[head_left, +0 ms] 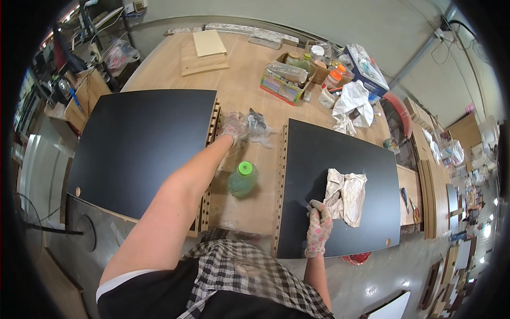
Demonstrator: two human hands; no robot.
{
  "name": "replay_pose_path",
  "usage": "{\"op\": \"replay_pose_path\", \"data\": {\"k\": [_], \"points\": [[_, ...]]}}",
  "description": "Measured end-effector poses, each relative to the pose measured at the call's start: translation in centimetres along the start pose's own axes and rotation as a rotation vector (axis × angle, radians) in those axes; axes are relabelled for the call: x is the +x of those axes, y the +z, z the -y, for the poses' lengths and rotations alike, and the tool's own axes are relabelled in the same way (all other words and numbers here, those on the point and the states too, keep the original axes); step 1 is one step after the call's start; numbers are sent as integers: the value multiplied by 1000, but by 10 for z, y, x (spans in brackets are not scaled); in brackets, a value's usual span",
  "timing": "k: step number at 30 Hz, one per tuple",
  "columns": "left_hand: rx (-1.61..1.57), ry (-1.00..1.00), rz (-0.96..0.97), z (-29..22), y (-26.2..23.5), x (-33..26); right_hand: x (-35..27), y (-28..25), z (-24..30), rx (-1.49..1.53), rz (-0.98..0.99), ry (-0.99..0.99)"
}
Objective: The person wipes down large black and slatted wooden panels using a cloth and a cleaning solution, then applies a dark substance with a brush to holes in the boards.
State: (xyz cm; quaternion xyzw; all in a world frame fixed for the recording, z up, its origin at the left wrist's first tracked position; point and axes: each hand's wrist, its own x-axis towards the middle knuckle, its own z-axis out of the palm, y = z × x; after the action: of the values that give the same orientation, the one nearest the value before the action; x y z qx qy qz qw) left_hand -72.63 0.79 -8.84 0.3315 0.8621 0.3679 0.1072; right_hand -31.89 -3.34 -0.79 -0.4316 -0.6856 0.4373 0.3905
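My left hand (232, 128), in a patterned glove, reaches into the gap between two stacks of black panels. It is against a crumpled clear plastic bag (257, 129) with something dark in it; its fingers are too blurred to read. Nearer to me stands a green-tinted plastic jar (243, 183) with a bright green lid. My right hand (319, 229), in a pink-dotted glove, is over the right black panel (308, 159) with its fingers curled. Whatever they hold, if anything, is hidden. Beside that hand a stained, crumpled white cloth (345, 198) lies on the panel.
The left black panel (149, 143) tops another stack. Farther back are a carton (284, 82) of bottles, an orange-capped bottle (332, 78), a white rag (355, 103) and a blue box (366, 69). Thin wooden boards (204, 56) lie at the far left. Scissors (416, 212) rest at the right.
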Motion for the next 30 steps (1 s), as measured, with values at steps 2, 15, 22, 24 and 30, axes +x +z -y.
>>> {"op": "replay_pose_path", "data": {"k": [2, 15, 22, 24, 30], "points": [[-68, -44, -57, -5, 5, -3, -5, 2, -4, -15, 26, -94], [-142, -25, -114, 16, 25, 18, 104, 110, 49, -248, 476, -432], [-148, 52, -172, 0, 34, 14, 180, 209, 12, -442, 371, -547], [-220, -18, -206, 11, 38, 16, 201, 241, -9, -682, 434, -571], [-279, -60, -165, 2, 43, 15, 222, 269, -29, -983, 686, -359]]}}
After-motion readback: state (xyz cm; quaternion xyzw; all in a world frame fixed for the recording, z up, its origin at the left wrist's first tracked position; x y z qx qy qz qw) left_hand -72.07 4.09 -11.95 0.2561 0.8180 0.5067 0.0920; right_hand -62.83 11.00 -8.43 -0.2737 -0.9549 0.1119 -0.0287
